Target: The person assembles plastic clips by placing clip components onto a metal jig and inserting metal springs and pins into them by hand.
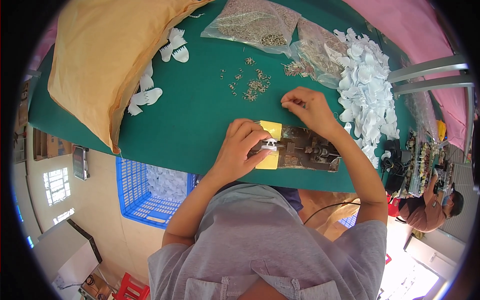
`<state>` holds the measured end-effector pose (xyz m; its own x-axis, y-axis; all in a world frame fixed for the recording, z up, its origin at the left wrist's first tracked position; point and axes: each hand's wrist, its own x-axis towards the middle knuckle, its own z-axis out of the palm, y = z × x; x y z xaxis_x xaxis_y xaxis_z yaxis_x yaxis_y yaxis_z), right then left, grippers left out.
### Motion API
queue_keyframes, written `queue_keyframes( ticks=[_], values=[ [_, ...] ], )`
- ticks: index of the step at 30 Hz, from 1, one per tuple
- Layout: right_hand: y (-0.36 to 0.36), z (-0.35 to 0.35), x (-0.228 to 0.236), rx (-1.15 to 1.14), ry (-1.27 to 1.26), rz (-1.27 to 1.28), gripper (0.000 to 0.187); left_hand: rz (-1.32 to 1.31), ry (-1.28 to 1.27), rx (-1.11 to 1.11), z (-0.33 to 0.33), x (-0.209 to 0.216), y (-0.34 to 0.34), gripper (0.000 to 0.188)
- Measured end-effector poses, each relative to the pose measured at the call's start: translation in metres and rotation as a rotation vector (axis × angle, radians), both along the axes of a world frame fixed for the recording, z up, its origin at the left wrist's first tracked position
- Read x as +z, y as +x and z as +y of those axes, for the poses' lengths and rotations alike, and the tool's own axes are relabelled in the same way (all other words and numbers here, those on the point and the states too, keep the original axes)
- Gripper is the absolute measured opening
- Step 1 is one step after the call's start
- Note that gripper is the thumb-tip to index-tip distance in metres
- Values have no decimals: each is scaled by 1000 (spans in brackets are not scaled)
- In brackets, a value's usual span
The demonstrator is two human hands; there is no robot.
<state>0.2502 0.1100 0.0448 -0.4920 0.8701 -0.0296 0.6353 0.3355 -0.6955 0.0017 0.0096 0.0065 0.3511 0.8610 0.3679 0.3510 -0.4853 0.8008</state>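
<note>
My left hand (243,150) is closed on a white toothed plastic piece (270,145), shaped like half of a hair claw clip, and keeps it against the end of a small metal fixture (310,150). Yellow tape (270,161) covers the fixture's left end. My right hand (311,109) hovers above the table, just beyond the fixture, thumb and forefinger pinched; whatever is between them is too small to make out. Small metal springs (256,86) lie loose to its left, and thin metal pins (299,70) spill out farther back.
A heap of white toothed pieces (367,85) covers the table's right side. Clear bags of small metal parts (252,22) lie at the back. A big tan sack (100,65) takes up the left. Below the table edge stands a blue crate (132,192). Another person (425,212) sits far right.
</note>
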Motion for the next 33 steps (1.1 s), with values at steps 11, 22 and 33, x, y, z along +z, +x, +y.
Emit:
queue_keyframes(
  ticks=[11,22,33],
  values=[
    [0,-13,17,-347,-479,382,14,-2,-1,-2,0,-2,0,33],
    [-28,-74,43,-9,-116,103,12,-36,-7,28,1,-3,2,30],
    [-40,-84,38,16,148,1,7,-48,-56,23,0,-6,2,32]
  ],
)
